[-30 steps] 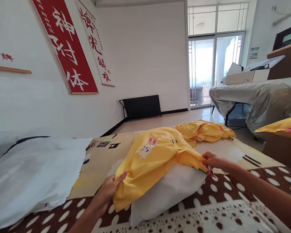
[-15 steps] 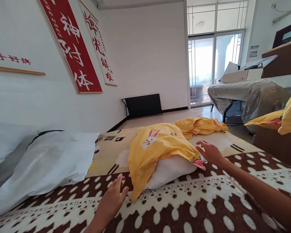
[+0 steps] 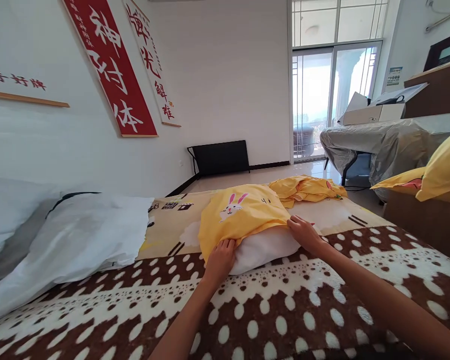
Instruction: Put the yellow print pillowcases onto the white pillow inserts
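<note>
A yellow pillowcase point(image 3: 243, 212) printed with a white rabbit lies over most of a white pillow point(image 3: 264, 250) on the bed. The pillow's near end shows bare beneath the cloth's edge. My left hand point(image 3: 221, 257) is closed on the left part of that edge, fingers curled over the fabric. At the edge's right end, my right hand point(image 3: 302, 231) pinches the pillowcase between closed fingers. The thumb of my left hand is mostly hidden.
White pillows point(image 3: 97, 230) lie at the left of the bed. A crumpled yellow cloth point(image 3: 307, 190) rests behind the pillowcase. More yellow pillows point(image 3: 444, 167) sit on a brown box point(image 3: 420, 220) at the right. The brown-and-white dotted blanket point(image 3: 270, 310) spreads in front.
Both hands have moved inward from beside the pillow and taken hold of the pillowcase's near edge. Its hanging left and right corners are drawn up, leaving a straighter edge.
</note>
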Motion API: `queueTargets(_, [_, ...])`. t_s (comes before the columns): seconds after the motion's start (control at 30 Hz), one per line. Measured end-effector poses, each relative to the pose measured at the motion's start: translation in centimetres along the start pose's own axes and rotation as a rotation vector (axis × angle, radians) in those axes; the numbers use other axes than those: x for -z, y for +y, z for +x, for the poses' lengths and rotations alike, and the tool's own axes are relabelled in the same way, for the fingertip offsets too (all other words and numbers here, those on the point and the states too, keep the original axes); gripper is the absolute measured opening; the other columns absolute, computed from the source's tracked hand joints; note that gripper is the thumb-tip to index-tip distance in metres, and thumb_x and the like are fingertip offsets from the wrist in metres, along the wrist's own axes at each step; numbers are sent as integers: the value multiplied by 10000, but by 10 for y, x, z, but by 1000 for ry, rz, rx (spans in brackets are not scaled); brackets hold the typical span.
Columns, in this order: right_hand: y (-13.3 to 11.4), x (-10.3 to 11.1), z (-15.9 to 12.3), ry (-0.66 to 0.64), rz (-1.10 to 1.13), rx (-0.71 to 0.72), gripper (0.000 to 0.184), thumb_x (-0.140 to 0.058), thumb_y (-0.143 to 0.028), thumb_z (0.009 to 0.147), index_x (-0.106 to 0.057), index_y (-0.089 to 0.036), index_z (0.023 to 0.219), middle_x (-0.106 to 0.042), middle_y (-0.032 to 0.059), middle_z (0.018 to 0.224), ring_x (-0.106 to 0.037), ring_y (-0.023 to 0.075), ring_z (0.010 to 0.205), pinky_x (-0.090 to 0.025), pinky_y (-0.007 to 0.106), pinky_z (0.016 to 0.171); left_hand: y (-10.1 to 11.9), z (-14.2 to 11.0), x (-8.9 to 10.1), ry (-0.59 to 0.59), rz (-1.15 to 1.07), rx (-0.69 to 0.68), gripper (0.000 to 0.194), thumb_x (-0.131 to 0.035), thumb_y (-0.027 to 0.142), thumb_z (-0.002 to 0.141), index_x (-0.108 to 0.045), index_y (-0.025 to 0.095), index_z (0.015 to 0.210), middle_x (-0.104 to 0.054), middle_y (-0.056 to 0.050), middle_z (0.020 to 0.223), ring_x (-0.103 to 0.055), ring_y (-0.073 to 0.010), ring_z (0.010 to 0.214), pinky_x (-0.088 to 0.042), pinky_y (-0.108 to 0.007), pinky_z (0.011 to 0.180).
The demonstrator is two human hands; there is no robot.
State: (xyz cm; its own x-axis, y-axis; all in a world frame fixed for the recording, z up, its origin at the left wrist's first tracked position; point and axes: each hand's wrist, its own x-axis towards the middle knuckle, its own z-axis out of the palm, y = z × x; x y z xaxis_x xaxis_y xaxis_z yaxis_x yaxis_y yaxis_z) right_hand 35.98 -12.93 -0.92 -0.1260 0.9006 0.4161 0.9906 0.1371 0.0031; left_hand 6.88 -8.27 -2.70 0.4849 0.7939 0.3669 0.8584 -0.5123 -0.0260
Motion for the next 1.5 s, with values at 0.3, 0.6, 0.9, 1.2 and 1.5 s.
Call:
queueTargets(0.3, [6,3,-7,-92,120,131,304,-437,-330,908,-563,-187,1145,-646,110,1063,-590,253,985,-400,306,761,-6,-2,40,15,-47,16,284,-301,122,904,-582,153,880,-619,-111,923,-593,-210,917,-433,-298,799])
queueTargets(0.6, [18,-32,-25,-279,231,89,752,-623,-340,778,-309,-234,1454,-634,119,1209,-608,277,1075,-431,322,833,30,-18,13,-268,-21,-182,268,-439,293,874,-624,148,1004,-696,-128,891,-662,-276,839,-455,-340,714])
queueTargets(0.9, [-5,-32,-20,-230,70,-163,521,-534,-352,871,-442,-146,1340,-700,173,1005,-655,304,948,-439,354,779,37,-5,4,-313,145,-1,262,-437,258,924,-585,111,1083,-700,-108,916,-672,-222,825,-505,-380,749])
queueTargets(1.2, [-14,8,-10,-96,-58,-175,291,-395,-368,939,-617,-205,1033,-703,122,1016,-647,267,957,-413,309,742,10,-17,78,-173,190,88,309,-382,172,843,-629,159,1029,-707,-144,933,-664,-331,904,-454,-375,694])
queueTargets(1.5, [0,-5,-52,-230,-52,128,359,-477,-498,900,-656,-189,869,-713,85,812,-661,212,750,-362,264,630,1,-69,51,-207,50,-240,341,-368,373,955,-599,184,791,-694,-41,758,-669,-204,724,-407,-266,591])
